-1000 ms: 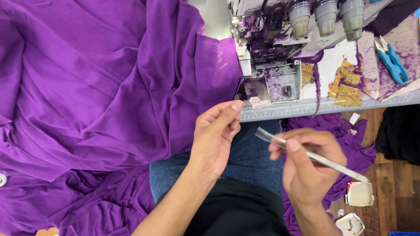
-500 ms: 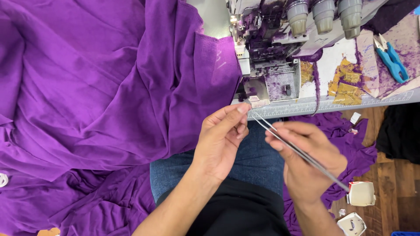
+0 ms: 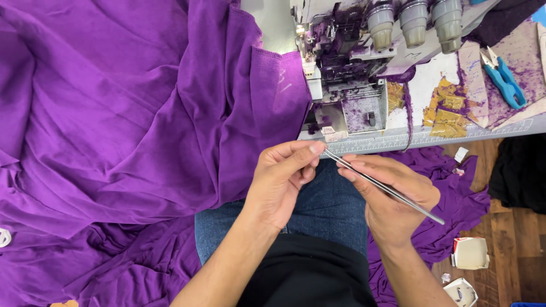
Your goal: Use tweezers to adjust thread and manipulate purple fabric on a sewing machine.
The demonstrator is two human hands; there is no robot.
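Gripping a pair of slim metal tweezers [image 3: 384, 186], the right hand [image 3: 392, 196] angles them up toward the left hand [image 3: 281, 182], whose thumb and forefinger pinch together at the tweezer tips, over the person's lap. Just beyond sits the sewing machine [image 3: 347, 85], purple fabric [image 3: 131, 113] draped to its left, blue thread snips [image 3: 503, 79] on the table's right.

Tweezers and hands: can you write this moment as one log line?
right hand: holds tweezers | left hand: fingers at tweezers' tip | above: sewing machine | left: purple cloth
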